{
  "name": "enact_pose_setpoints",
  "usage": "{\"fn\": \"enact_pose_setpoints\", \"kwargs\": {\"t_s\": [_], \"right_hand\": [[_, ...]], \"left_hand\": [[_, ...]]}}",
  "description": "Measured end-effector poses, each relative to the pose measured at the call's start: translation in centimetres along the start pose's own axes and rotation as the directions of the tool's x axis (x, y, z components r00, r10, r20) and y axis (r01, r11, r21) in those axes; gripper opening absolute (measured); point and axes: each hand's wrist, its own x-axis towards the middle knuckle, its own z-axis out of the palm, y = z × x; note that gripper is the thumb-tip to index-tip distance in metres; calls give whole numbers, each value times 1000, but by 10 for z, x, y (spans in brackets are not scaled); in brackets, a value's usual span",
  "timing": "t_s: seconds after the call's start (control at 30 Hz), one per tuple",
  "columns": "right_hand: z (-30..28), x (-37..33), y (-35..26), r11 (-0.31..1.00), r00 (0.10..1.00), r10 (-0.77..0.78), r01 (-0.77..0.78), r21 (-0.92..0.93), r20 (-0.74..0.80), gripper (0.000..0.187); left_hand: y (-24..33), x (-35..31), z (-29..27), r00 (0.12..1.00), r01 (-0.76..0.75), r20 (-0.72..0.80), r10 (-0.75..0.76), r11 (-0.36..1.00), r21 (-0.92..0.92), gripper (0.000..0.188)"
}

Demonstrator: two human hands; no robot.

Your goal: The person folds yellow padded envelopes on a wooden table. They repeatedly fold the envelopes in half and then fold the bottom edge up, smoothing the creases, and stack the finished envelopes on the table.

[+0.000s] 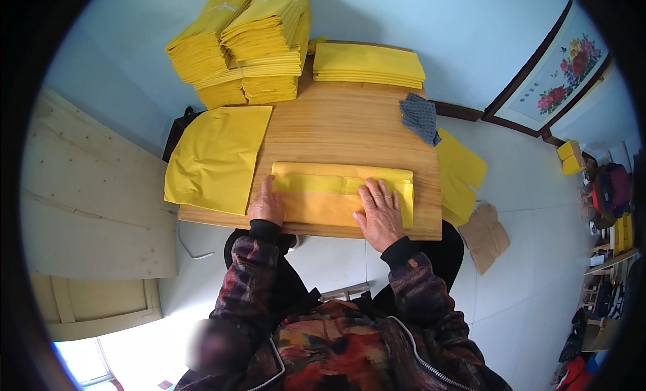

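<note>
A long folded yellow paper sheet (317, 182) lies near the front edge of the wooden table, with an orange-toned strip along its nearer half. My right hand (381, 215) rests flat on its right part, fingers spread. At the left end of the sheet is my left hand (268, 205), its index finger stretched out beside the edge; its other fingers show only partly. Neither hand grips anything. Just left of my left hand, a wide creased yellow sheet (217, 159) lies partly over the table's edge.
Tied bundles of yellow folded paper (245, 48) are piled at the far left. A flat yellow stack (367, 65) lies along the back of the wooden table (330, 125). A grey cloth (420, 119) sits at the right edge. Yellow paper (461, 172) and brown paper (486, 236) lie beyond it, lower down.
</note>
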Motion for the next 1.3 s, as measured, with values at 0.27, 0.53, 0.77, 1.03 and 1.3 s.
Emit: {"fn": "enact_pose_setpoints", "kwargs": {"t_s": [0.27,0.53,0.77,1.03,1.3], "right_hand": [[4,1,21,992,994,108,-108,-68,-1,67],[6,1,20,990,995,96,-96,-106,-9,69],[5,4,19,986,994,105,-104,-128,2,70],[5,3,19,989,990,138,-137,-61,3,69],[39,42,-86,977,998,-44,53,206,-46,60]], "left_hand": [[2,-2,-2,999,31,-9,-32,995,-94,41],[54,-26,6,894,-428,-64,443,887,172,44],[108,-37,48,799,-531,296,523,845,-61,68],[30,3,11,893,-411,253,373,904,120,60],[29,5,12,858,-463,339,385,867,187,63]]}}
